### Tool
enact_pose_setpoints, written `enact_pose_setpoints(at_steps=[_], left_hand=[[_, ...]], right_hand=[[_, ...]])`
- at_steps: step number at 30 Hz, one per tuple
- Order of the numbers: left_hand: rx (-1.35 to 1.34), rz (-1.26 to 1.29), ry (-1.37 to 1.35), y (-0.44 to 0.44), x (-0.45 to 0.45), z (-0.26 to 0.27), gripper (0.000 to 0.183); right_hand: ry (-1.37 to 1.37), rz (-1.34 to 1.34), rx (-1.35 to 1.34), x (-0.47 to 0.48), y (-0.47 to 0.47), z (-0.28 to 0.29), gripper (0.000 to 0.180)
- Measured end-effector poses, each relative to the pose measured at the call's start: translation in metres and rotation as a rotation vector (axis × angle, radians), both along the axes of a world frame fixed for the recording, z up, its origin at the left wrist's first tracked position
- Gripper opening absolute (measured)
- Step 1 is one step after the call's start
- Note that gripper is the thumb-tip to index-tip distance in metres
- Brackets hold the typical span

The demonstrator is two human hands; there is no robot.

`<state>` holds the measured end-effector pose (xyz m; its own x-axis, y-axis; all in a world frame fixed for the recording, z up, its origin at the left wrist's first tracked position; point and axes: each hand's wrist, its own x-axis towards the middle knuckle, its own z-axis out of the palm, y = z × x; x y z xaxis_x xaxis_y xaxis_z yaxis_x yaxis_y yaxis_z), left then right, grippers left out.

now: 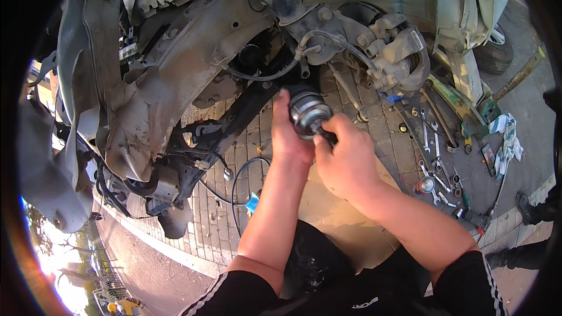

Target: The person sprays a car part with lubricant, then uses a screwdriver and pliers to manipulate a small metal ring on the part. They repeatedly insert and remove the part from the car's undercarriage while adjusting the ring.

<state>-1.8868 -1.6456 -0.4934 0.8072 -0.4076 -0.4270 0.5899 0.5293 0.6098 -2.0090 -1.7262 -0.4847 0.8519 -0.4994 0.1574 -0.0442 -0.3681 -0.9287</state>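
In front of me is a constant-velocity joint with a bright metal housing, a dark boot behind it and a splined stub toward me. My left hand is wrapped around its left side and underside. The fingers and thumb of my right hand close on the splined stub, hiding its tip. Just above hangs a brake hose, which runs to the dusty brake caliper at upper right. The suspension strut and the knuckle are beyond my hands.
Crumpled bodywork fills the left side. A rod hangs down right of the joint. Wrenches, a spray can, a cloth and a green jack are at right. Cardboard lies below me; another person's shoe shows.
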Motion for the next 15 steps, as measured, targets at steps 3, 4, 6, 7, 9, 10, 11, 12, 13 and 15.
enact_pose_setpoints(at_steps=[3, 4, 6, 7, 9, 10, 11, 12, 13, 15], left_hand=[[0.037, 0.075, 0.013, -0.003, 0.006, -0.009, 0.047], [0.009, 0.087, -0.027, -0.004, 0.000, -0.017, 0.046], [-0.004, 0.067, 0.026, -0.011, -0.005, -0.028, 0.047], [0.011, 0.082, -0.007, -0.012, -0.007, -0.032, 0.048], [0.034, 0.067, 0.004, -0.011, -0.008, -0.035, 0.049], [0.016, 0.064, -0.078, -0.010, -0.007, -0.035, 0.052], [0.020, 0.045, -0.023, -0.009, -0.005, -0.036, 0.052], [0.013, 0.021, -0.031, -0.007, -0.003, -0.037, 0.051], [-0.014, -0.029, -0.059, -0.005, -0.002, -0.039, 0.051], [0.028, -0.101, -0.072, -0.002, 0.000, -0.045, 0.055]], right_hand=[[-0.021, -0.024, 0.022, 0.008, -0.001, -0.015, 0.024], [-0.017, -0.002, -0.002, 0.002, -0.002, -0.022, 0.025], [-0.024, -0.009, -0.033, -0.003, -0.010, -0.032, 0.028], [-0.011, -0.007, -0.023, -0.006, -0.011, -0.035, 0.028], [-0.003, 0.002, -0.012, -0.008, -0.012, -0.037, 0.028], [-0.001, 0.005, -0.011, -0.008, -0.013, -0.037, 0.028], [-0.076, 0.005, -0.031, -0.007, -0.014, -0.038, 0.028], [-0.001, 0.005, -0.023, -0.005, -0.014, -0.039, 0.028], [-0.007, 0.011, -0.036, -0.005, -0.016, -0.042, 0.029], [-0.019, 0.025, -0.028, -0.005, -0.021, -0.052, 0.029]])
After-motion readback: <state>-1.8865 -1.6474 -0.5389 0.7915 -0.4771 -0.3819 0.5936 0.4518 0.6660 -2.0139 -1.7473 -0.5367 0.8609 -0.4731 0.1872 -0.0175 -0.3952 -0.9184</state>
